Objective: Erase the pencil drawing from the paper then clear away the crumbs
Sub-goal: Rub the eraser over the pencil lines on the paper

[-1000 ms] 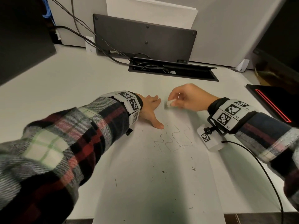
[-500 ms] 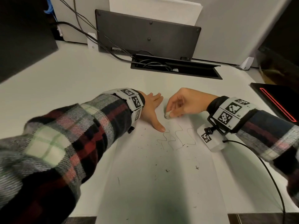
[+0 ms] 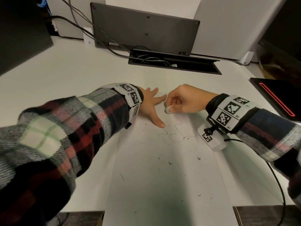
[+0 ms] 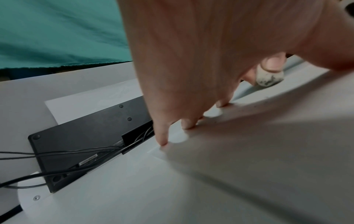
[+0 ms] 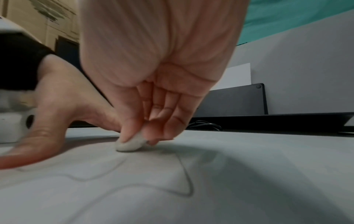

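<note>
A white sheet of paper [image 3: 162,185] lies on the desk with a wavy pencil drawing [image 3: 176,132] near its far end. My right hand [image 3: 169,105] pinches a small smudged white eraser [image 3: 168,110] and presses it on the paper just beyond the drawing. In the right wrist view the eraser [image 5: 129,144] sits between thumb and fingertips above the pencil line [image 5: 184,178]. My left hand [image 3: 152,106] lies flat with spread fingers on the paper's far left part, thumb tip beside the drawing. Dark eraser crumbs [image 3: 170,163] are scattered over the paper.
A black monitor base [image 3: 143,28] and an open cable slot [image 3: 174,63] with cables sit at the back of the desk. A black device with a red line [image 3: 276,98] lies at the right. The desk's front edge [image 3: 81,212] runs close below.
My right hand has brought the eraser from off the paper's far end down towards me, onto the paper near the drawing. My left hand has stayed pressed on the sheet.
</note>
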Demonstrator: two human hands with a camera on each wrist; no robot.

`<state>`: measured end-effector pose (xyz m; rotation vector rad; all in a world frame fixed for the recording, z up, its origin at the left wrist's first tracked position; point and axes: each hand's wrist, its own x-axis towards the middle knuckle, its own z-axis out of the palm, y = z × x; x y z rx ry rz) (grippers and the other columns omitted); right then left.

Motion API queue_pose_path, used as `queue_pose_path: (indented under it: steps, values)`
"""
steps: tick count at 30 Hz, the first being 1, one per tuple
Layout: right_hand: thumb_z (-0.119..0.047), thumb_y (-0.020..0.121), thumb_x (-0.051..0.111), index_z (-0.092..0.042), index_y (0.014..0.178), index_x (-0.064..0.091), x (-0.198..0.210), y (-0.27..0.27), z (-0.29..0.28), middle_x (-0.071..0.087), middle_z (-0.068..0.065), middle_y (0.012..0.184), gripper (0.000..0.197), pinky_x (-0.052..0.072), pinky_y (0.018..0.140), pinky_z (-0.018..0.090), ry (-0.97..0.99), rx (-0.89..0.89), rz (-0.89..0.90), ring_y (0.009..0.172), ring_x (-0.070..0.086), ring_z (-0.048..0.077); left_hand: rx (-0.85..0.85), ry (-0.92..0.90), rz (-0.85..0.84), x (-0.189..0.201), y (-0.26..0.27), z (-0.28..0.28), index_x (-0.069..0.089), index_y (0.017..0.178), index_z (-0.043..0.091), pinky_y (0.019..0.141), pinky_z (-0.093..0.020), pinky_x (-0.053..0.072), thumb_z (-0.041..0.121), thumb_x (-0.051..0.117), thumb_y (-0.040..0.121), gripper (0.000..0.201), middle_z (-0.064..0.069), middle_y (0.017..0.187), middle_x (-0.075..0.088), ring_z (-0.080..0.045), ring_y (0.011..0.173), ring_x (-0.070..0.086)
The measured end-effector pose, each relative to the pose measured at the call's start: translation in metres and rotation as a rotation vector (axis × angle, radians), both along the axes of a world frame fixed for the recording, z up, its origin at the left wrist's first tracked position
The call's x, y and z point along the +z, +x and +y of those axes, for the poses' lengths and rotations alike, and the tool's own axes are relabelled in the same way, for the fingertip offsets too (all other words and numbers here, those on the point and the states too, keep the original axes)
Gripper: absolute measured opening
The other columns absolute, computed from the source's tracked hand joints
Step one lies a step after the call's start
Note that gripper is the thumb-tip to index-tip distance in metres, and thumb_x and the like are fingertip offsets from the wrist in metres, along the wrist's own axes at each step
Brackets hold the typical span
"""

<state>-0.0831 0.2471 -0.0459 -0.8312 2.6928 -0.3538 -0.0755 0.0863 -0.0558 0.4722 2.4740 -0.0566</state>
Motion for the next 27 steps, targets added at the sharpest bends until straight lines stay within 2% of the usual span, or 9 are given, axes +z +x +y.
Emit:
queue_pose_path:
  steps: [5, 9, 14, 18, 23, 25, 27]
  values:
    - [-0.020, 0.081, 0.071, -0.015, 0.088, 0.070, 0.000, 0.012, 0.003, 0.059, -0.014, 0.066, 0.008, 0.038, 0.053, 0.005, -0.038, 0.045, -0.112, 0.054, 0.052, -0.008, 0.001, -0.004, -0.003, -0.001, -0.001, 0.001, -0.020, 0.143, 0.039, 0.113, -0.050, -0.003, 0.072, 0.059, 0.067, 0.114, 0.002, 0.153, -0.028, -0.022, 0.142, -0.022]
    - [-0.021, 0.083, 0.068, -0.010, 0.093, 0.070, 0.001, 0.000, 0.001, 0.055, -0.013, 0.066, 0.015, 0.033, 0.054, 0.005, 0.031, -0.008, 0.049, 0.058, 0.050, -0.001, -0.004, -0.005, 0.002, 0.000, -0.001, 0.002, -0.020, 0.143, 0.039, 0.113, -0.051, -0.002, 0.072, 0.059, 0.067, 0.115, 0.002, 0.153, -0.027, -0.023, 0.142, -0.021]
    - [-0.019, 0.081, 0.070, -0.014, 0.089, 0.070, 0.002, 0.012, 0.002, 0.059, -0.014, 0.066, 0.009, 0.039, 0.054, 0.006, -0.019, 0.053, -0.103, 0.055, 0.052, -0.007, -0.006, -0.014, 0.002, -0.002, -0.002, 0.002, -0.020, 0.143, 0.037, 0.114, -0.050, -0.003, 0.072, 0.059, 0.067, 0.116, 0.001, 0.153, -0.027, -0.024, 0.142, -0.020]
    - [-0.020, 0.082, 0.069, -0.011, 0.092, 0.069, 0.004, 0.001, 0.000, 0.057, -0.010, 0.068, 0.013, 0.035, 0.055, 0.006, 0.037, -0.008, 0.044, 0.061, 0.052, 0.002, -0.005, -0.021, 0.009, -0.001, -0.002, 0.003, -0.021, 0.143, 0.038, 0.114, -0.050, -0.002, 0.072, 0.059, 0.066, 0.116, 0.001, 0.154, -0.026, -0.024, 0.142, -0.020]
    - [-0.019, 0.081, 0.070, -0.015, 0.090, 0.071, 0.003, 0.017, 0.001, 0.068, -0.003, 0.074, 0.010, 0.040, 0.056, 0.005, 0.007, 0.079, -0.166, 0.056, 0.054, -0.006, 0.017, -0.016, -0.003, -0.001, 0.000, 0.004, -0.020, 0.144, 0.036, 0.114, -0.049, -0.003, 0.072, 0.057, 0.069, 0.113, 0.001, 0.153, -0.027, -0.024, 0.142, -0.020]
    - [-0.022, 0.082, 0.070, -0.014, 0.092, 0.070, 0.004, 0.013, 0.004, 0.064, -0.008, 0.072, 0.013, 0.040, 0.056, 0.005, -0.050, 0.031, -0.101, 0.056, 0.053, -0.009, 0.009, 0.009, 0.002, -0.001, 0.001, 0.002, -0.019, 0.144, 0.035, 0.114, -0.051, -0.002, 0.071, 0.058, 0.070, 0.113, 0.001, 0.154, -0.026, -0.024, 0.143, -0.019]
    - [-0.024, 0.082, 0.069, -0.011, 0.095, 0.069, 0.007, 0.002, 0.010, 0.060, -0.010, 0.072, 0.018, 0.039, 0.057, 0.004, -0.125, -0.067, 0.026, 0.058, 0.053, -0.006, 0.003, 0.034, 0.017, -0.001, 0.003, 0.000, -0.016, 0.146, 0.035, 0.115, -0.050, 0.001, 0.070, 0.058, 0.070, 0.112, 0.001, 0.155, -0.022, -0.023, 0.144, -0.014]
